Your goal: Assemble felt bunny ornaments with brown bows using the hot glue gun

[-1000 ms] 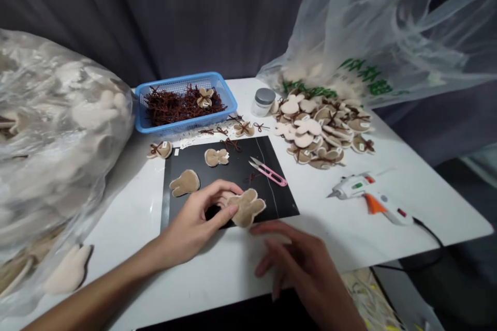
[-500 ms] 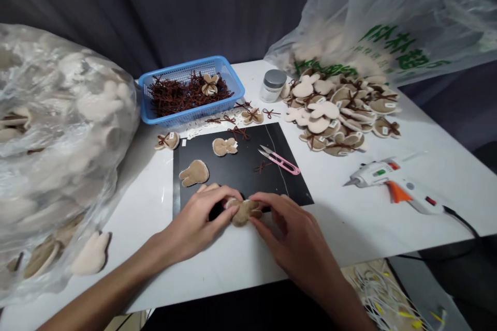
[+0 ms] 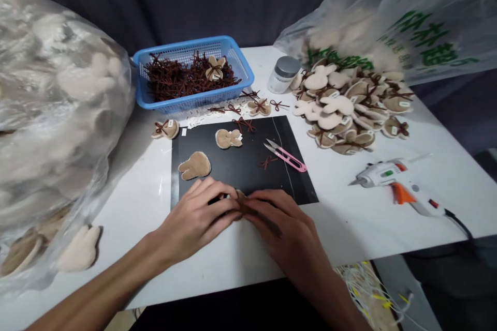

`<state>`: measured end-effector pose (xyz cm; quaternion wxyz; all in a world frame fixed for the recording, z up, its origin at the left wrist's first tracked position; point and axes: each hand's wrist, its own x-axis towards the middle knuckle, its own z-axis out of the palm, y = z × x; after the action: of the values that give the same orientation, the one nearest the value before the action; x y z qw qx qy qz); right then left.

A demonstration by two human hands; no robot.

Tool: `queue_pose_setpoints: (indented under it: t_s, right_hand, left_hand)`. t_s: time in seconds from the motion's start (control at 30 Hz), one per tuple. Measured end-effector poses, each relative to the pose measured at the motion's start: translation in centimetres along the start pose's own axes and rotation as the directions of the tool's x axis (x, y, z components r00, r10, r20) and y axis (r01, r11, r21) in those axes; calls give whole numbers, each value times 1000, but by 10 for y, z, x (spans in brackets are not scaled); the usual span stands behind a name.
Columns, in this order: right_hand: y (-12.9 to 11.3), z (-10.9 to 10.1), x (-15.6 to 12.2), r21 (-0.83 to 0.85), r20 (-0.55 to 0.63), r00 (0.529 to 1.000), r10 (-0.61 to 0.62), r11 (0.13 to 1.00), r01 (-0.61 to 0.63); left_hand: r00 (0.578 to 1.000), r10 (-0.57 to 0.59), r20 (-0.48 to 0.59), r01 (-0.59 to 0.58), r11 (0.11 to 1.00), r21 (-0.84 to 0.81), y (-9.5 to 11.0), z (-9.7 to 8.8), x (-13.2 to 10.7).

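Close to the front edge of the black mat (image 3: 233, 163), my left hand (image 3: 209, 210) and my right hand (image 3: 277, 217) meet with fingers pinched on a small rabbit-shaped plush piece (image 3: 237, 195). Most of it is hidden by my fingers; only a little of its edge shows. Just beyond my left hand lies a brown rabbit-shaped piece (image 3: 195, 165), and another with a white tag (image 3: 228, 138) rests farther up the mat. Pink thread snips (image 3: 285, 155) and a loose brown bow (image 3: 267, 162) lie on the mat's right side.
A blue basket (image 3: 194, 99) of brown bows stands at the back, near a grey-lidded jar (image 3: 284, 75). A pile of bow-tied rabbit pieces (image 3: 349, 108) spreads at right, behind a glue gun (image 3: 399, 186). A clear bag (image 3: 66, 114) of plush pieces fills the left.
My fingers have closed over the plush piece, covering most of its brown side, which showed before. The view has shifted slightly; things on the table lie as before.
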<state>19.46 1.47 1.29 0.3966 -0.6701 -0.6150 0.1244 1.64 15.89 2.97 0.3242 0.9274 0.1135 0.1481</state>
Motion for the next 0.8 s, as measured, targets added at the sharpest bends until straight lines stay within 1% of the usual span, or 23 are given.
queue_pose_setpoints:
  t_s: [0.1,0.3,0.4,0.5,0.63,0.73,0.8]
  right_hand:
    - [1,1,0,-20,-25,1000,-12,1000,12]
    - [0,2,3,-18,-38,997,-62,998,61]
    - [-1,4,3,6,-18,1000,-26,1000,26]
    - [-2,4,5,-41,3,1000,-11,999,11]
    - [0,-1,11,-111,32,994,-102,988,105]
    - [4,-6,17,-101,75,980,-182,977,189]
    - [6,-10,21,-78,98,971,-216,971,224]
  left_hand:
    - [1000,1,-22,0,1000,13,1,0,-3]
    - [990,48,-131,-40,997,66,0,3,-5]
    - [988,28,-153,-20,998,58,1,4,-4]
    - [990,-11,-140,19,998,53,1,4,-4]
    - [993,-17,-115,29,995,96,2,4,-6]
    - [994,9,-110,8,988,157,2,4,-7]
    - [993,34,-114,-12,982,186,2,4,-7]
